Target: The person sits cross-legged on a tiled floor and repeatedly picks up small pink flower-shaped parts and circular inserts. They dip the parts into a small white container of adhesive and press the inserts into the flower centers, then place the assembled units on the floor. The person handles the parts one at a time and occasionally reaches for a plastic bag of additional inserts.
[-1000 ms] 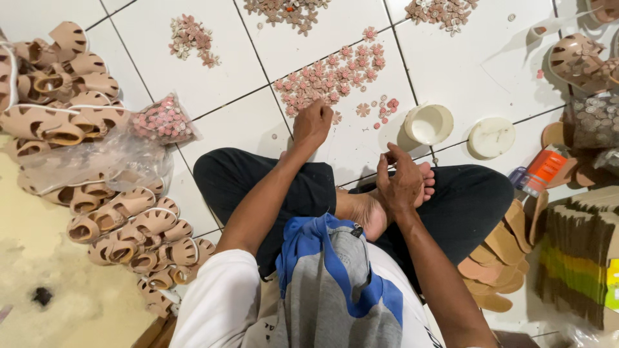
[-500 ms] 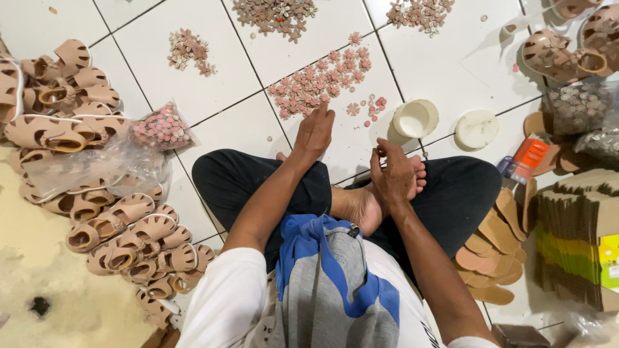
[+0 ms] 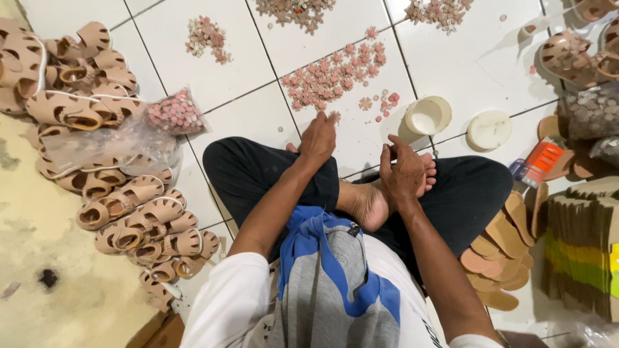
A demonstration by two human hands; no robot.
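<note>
We look down at small pink flower pieces (image 3: 335, 76) scattered on the white tiled floor (image 3: 258, 116) just beyond our crossed legs; they seem light, thin and best pinched at the edges. Our left hand (image 3: 319, 136) reaches toward them, fingers curled, grip unclear, while our right hand (image 3: 403, 171) rests loosely open on our foot (image 3: 371, 206), holding nothing. Tan sandal uppers (image 3: 129, 212) are piled further left.

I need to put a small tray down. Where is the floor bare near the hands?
Bare tile lies between the bagged flowers and the pink flower spread, and beyond the two white cups. The sandal pile crowds the left; soles crowd the right.
</note>
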